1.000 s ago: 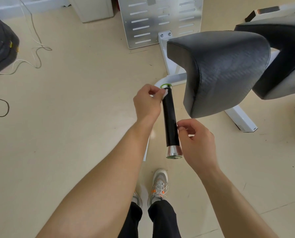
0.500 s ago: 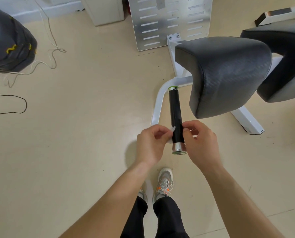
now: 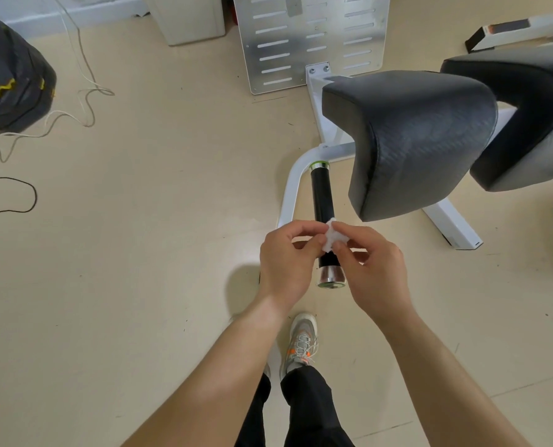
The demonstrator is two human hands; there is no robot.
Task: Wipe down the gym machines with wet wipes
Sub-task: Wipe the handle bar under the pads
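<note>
Both hands, the left hand (image 3: 284, 262) and the right hand (image 3: 375, 269), pinch a small, crumpled wet wipe (image 3: 331, 239) just above the black handle grip (image 3: 320, 201); limp and light, it probably handles best folded flat between fingertips.

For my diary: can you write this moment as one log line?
left hand: pinches wipe | right hand: pinches wipe | wipe: bunched, over black handle

Crumpled white wipe (image 3: 332, 239), over black handle (image 3: 320, 195)
</note>
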